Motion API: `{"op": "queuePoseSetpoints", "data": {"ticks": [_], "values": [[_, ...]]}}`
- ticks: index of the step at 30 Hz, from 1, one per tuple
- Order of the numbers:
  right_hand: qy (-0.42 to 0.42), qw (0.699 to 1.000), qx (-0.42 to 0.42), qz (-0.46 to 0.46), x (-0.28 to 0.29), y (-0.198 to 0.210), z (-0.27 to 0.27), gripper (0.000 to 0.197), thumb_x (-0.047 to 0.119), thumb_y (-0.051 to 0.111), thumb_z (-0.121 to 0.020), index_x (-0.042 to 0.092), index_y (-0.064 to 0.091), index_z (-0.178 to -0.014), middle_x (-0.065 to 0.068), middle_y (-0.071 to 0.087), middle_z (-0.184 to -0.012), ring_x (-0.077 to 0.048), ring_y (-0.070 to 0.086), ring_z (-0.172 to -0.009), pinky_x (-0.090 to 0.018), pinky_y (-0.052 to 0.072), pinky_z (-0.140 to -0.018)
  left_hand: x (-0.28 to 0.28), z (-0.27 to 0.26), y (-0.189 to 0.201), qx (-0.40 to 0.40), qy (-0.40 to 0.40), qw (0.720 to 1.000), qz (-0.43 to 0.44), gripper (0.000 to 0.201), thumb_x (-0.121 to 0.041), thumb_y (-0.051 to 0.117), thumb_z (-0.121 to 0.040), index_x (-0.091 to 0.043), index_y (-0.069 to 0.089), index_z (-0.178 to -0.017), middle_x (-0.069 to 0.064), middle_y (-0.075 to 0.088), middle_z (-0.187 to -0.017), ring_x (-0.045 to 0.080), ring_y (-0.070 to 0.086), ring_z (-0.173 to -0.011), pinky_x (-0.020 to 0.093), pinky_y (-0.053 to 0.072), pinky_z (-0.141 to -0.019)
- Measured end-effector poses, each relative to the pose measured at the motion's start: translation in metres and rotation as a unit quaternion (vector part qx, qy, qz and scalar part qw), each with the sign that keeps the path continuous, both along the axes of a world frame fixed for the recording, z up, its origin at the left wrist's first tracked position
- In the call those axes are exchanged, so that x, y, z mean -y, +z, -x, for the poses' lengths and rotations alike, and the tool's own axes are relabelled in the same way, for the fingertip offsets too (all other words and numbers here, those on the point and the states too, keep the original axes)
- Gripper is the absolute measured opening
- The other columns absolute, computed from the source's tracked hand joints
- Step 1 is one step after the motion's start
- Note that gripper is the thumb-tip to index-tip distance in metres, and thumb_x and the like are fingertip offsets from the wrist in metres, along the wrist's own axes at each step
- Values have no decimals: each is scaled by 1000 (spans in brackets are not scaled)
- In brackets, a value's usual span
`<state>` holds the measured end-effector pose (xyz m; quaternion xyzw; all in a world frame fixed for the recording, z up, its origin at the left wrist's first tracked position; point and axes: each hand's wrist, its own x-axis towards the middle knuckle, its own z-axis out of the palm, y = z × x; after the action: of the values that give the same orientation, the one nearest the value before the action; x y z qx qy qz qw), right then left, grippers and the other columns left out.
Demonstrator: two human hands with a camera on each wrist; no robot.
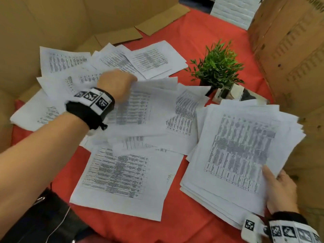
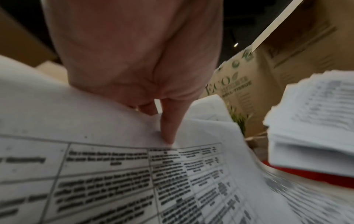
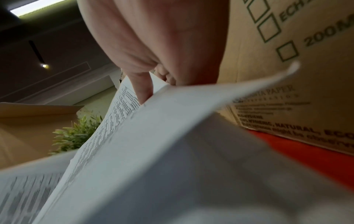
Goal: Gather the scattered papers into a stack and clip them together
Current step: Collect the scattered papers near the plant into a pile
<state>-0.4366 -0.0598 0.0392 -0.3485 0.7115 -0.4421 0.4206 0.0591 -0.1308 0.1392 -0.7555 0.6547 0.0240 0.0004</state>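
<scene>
White printed sheets (image 1: 121,174) lie scattered over a red cloth (image 1: 191,225). My left hand (image 1: 117,85) pinches the far edge of a sheet (image 1: 138,109) in the middle of the spread; in the left wrist view its thumb (image 2: 168,130) lies on that sheet (image 2: 114,174). My right hand (image 1: 280,192) grips the near right corner of a gathered stack (image 1: 242,148), thumb on top, and holds it tilted off the cloth. The right wrist view shows the stack's (image 3: 153,144) underside and the thumb (image 3: 141,89) over its edge. No clip is visible.
A small green potted plant (image 1: 217,65) stands behind the stack beside a small white box (image 1: 228,93). A big cardboard box (image 1: 291,50) rises on the right, and flattened cardboard (image 1: 52,23) lies along the left and back.
</scene>
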Motion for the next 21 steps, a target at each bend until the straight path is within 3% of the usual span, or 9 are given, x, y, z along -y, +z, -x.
{"op": "queuePoseSetpoints", "data": {"ticks": [2, 4, 8, 10, 14, 16, 17, 19, 21], "values": [[31, 999, -15, -34, 1, -10, -4, 34, 20, 63, -95, 10, 60, -127, -9, 67, -121, -29, 65, -110, -47, 49, -99, 5, 7, 27, 51, -27, 998, 29, 17, -3, 49, -82, -18, 53, -75, 0, 51, -64, 27, 50, -72, 40, 38, -76], [57, 996, -40, -57, 0, -20, -9, 31, 17, 60, -96, 7, 60, -126, -8, 67, -118, -27, 65, -106, -40, 49, -95, 11, 15, 51, 103, -64, 991, 62, 15, -13, 52, -85, -20, 61, -76, 1, 55, -64, 27, 53, -74, 44, 37, -84], [41, 993, -56, -91, -4, -39, -9, 30, 7, 57, -96, 2, 60, -126, -14, 66, -116, -29, 63, -101, -41, 46, -97, 18, 21, 90, 158, -135, 971, 119, 9, -23, 63, -82, -23, 72, -82, 4, 67, -78, 30, 58, -90, 58, 31, -100], [30, 992, -60, -109, -5, -45, -5, 31, 4, 56, -96, -1, 60, -126, -16, 65, -113, -29, 62, -98, -42, 47, -97, 22, 21, 111, 171, -173, 960, 138, 10, -24, 65, -80, -22, 74, -83, 6, 67, -76, 31, 55, -87, 57, 36, -97], [65, 982, -90, -155, -3, -52, -3, 29, 6, 59, -94, 5, 60, -123, -17, 67, -119, -31, 65, -102, -50, 48, -100, 32, 41, 146, 159, -277, 941, 109, 27, -27, 42, -73, -11, 63, -68, 7, 56, -63, 30, 53, -68, 47, 53, -70], [90, 968, -158, -171, 0, -47, -12, 36, 14, 65, -90, 3, 56, -124, -21, 62, -126, -32, 62, -107, -47, 47, -99, 32, 62, 155, 170, -320, 927, 97, 13, -22, 40, -68, -15, 50, -62, 6, 52, -63, 29, 49, -70, 46, 51, -69], [92, 956, -222, -170, 2, -38, -19, 49, 21, 69, -89, 2, 50, -130, -24, 56, -133, -34, 56, -115, -45, 44, -101, 32, 73, 157, 179, -333, 921, 93, 8, -18, 44, -67, -15, 48, -61, 6, 53, -63, 29, 47, -72, 46, 48, -71], [93, 934, -329, -103, 3, -4, -41, 79, 42, 72, -85, 1, 37, -143, -24, 42, -144, -37, 41, -132, -44, 34, -107, 33, 92, 151, 219, -357, 903, 98, 10, -9, 54, -68, -15, 61, -64, 6, 60, -64, 29, 49, -78, 52, 42, -88], [105, 956, -270, 31, 11, 48, -69, 81, 56, 65, -85, 9, 39, -145, -12, 44, -146, -23, 43, -135, -29, 34, -105, 38, 116, 137, 243, -398, 879, 93, 16, -7, 56, -77, -17, 63, -66, 3, 60, -64, 26, 51, -83, 58, 28, -107]]}}
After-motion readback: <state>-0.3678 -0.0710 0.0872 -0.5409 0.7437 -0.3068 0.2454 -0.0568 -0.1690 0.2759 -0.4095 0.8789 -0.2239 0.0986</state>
